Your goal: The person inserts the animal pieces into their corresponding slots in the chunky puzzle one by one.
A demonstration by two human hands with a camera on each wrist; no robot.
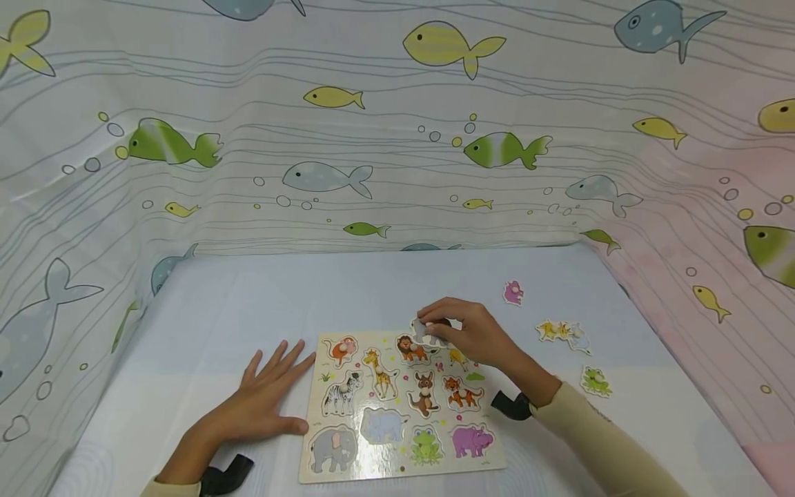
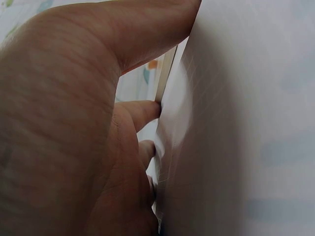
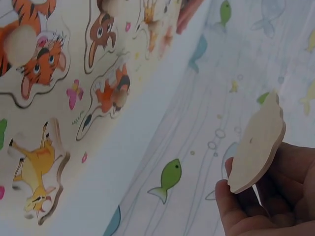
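My right hand pinches a grey animal puzzle piece above the board's back edge. In the right wrist view, the plain wooden underside of that puzzle piece is visible, tilted between thumb and fingers. The wooden puzzle board lies flat on the table, with a lion, a tiger, a zebra and other animals on it. My left hand rests on the table with spread fingers, its thumb and a fingertip at the board's left edge.
Right of the board lie loose puzzle pieces: a pink one, a yellow one touching a whitish one, and a green frog. Behind the white table hangs a fish-patterned cloth, which also runs along both sides.
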